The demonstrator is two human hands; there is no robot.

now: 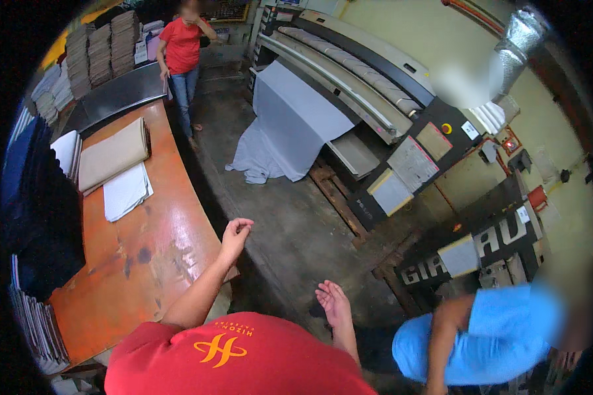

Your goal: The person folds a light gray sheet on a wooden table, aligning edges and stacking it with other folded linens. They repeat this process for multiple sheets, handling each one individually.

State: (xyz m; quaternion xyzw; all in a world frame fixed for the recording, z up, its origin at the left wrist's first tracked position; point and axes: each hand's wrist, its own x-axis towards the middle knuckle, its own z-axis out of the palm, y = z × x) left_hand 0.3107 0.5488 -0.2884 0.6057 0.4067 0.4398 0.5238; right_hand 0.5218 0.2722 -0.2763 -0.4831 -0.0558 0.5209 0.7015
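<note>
My left hand hangs in the air just past the right edge of the orange-brown table. Its fingers are loosely bent, and nothing shows in them. Over the floor, my right hand is held palm up with its fingers a little apart and slightly curled; it is empty. On the table lie a folded beige cloth and a white folded cloth, both well beyond my left hand. A pale grey sheet drapes from the large ironing machine down to the floor.
Dark folded cloth is piled along the table's left side. A person in a red shirt stands at the table's far end. Close on my right, a person in light blue bends near a second machine. Wooden pallets edge the floor.
</note>
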